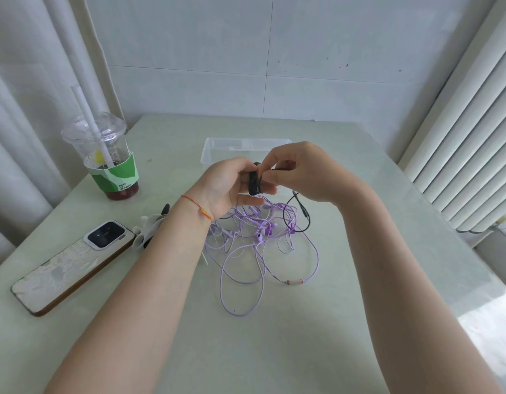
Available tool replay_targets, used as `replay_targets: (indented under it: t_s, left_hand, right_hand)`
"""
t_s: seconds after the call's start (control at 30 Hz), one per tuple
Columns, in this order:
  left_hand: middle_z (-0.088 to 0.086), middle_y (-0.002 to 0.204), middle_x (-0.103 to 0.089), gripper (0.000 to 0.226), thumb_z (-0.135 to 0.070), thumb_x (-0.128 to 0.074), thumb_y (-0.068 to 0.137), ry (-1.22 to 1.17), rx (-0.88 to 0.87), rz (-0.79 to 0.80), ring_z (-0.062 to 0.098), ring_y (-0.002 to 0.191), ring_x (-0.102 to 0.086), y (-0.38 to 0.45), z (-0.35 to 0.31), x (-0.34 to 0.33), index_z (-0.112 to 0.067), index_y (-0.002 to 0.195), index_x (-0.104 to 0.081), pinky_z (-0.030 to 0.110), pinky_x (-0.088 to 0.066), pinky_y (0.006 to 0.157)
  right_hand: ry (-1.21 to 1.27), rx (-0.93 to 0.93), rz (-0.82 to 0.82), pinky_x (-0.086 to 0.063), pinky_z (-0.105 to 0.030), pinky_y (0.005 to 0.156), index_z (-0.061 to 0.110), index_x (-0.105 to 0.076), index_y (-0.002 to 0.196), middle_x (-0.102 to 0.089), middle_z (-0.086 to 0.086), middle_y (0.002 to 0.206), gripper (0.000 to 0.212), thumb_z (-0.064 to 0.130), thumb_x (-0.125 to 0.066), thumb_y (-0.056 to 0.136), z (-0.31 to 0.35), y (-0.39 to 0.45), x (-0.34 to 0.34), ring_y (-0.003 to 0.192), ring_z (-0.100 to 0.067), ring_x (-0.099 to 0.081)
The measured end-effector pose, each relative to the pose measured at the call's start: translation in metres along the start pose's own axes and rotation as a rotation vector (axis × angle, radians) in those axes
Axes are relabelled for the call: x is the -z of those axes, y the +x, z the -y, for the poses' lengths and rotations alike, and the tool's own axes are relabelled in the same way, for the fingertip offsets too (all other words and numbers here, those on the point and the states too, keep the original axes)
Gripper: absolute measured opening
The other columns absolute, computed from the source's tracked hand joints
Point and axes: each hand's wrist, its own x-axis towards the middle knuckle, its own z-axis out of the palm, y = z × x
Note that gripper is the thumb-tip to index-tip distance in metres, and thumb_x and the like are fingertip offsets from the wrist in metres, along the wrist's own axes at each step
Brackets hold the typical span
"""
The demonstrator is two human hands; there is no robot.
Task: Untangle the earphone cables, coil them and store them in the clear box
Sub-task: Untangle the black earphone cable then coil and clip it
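Five entries, taken left to right, each with the risk we attach to it.

1. Cup [111, 160], lidded, with a straw, at the table's [359, 322] left edge. We judge it a spill hazard only if an elbow swings wide; it stands well apart from the work.

2. Phone [72, 265], face down, near our left forearm. A dragged cable could snag it or push it toward the edge.

3. Left hand [231, 186], fingers curled round the black coil [254, 183], held above the table. We judge the loops could spring loose if this grip slackens before the end is secured.

4. Right hand [297, 172], fingertips pinching the black cable just beside the coil; the free tail [298, 209] hangs down and touches the purple tangle [260, 240]. We expect the tail may catch in the purple loops as winding takes up slack, lifting or tightening that knot.

5. Box [217, 155], clear, open, behind both hands and partly hidden by them; whether it holds anything we cannot tell. A loose coil dropped there may unwind. The purple tangle lies on the table, not yet sorted.
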Motion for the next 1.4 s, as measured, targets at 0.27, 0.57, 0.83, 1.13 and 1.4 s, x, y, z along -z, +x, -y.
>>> replay_targets:
  t_s: [0.27, 0.57, 0.83, 1.13, 1.4]
  left_hand:
    - [0.003, 0.068, -0.058, 0.030, -0.018, -0.037, 0.099, -0.019, 0.014, 0.114, 0.015, 0.061, -0.059, -0.004, -0.001, -0.004, -0.007, 0.091, -0.064, 0.024, -0.052, 0.049]
    - [0.003, 0.083, -0.072, 0.026, -0.020, -0.047, 0.096, -0.103, -0.068, 0.216, 0.018, 0.083, -0.071, -0.011, -0.001, -0.005, -0.009, 0.095, -0.071, 0.021, -0.054, 0.050]
    - [0.001, 0.097, -0.074, 0.022, -0.020, -0.050, 0.092, -0.403, -0.132, 0.182, 0.014, 0.098, -0.069, -0.003, -0.003, -0.006, -0.013, 0.102, -0.069, 0.018, -0.056, 0.057]
    - [0.001, 0.109, -0.072, 0.018, -0.015, -0.055, 0.097, -0.189, -0.289, -0.150, 0.014, 0.105, -0.066, 0.007, 0.004, 0.000, -0.019, 0.108, -0.068, 0.018, -0.049, 0.056]
    - [0.002, 0.092, -0.074, 0.017, -0.011, -0.055, 0.096, 0.061, -0.315, -0.278, 0.013, 0.091, -0.069, 0.008, 0.006, 0.000, -0.016, 0.100, -0.070, 0.022, -0.052, 0.057]
  right_hand:
    - [0.039, -0.018, -0.192, -0.036, -0.021, 0.048, 0.019, -0.065, 0.078, -0.064, 0.001, 0.065, 0.009, 0.024, -0.073, 0.080, -0.007, 0.005, 0.001, 0.052, -0.012, -0.045]
    - [0.234, -0.046, -0.291, -0.032, -0.021, 0.046, 0.014, -0.070, 0.084, -0.048, -0.003, 0.060, 0.006, 0.020, -0.069, 0.086, -0.017, 0.007, 0.004, 0.047, -0.013, -0.038]
    - [0.190, -0.164, -0.067, -0.036, -0.022, 0.041, 0.019, -0.055, 0.065, -0.049, 0.012, 0.039, 0.031, 0.016, -0.052, 0.095, -0.014, 0.006, -0.014, 0.033, -0.007, -0.039]
    - [-0.042, -0.147, 0.110, -0.034, -0.017, 0.041, 0.022, -0.073, 0.085, -0.050, 0.006, 0.052, 0.017, 0.024, -0.057, 0.091, -0.007, 0.007, -0.015, 0.041, -0.009, -0.043]
    - [-0.134, -0.132, -0.031, -0.028, -0.016, 0.042, 0.021, -0.073, 0.084, -0.044, 0.007, 0.050, 0.017, 0.023, -0.057, 0.089, -0.005, 0.006, -0.007, 0.038, -0.006, -0.038]
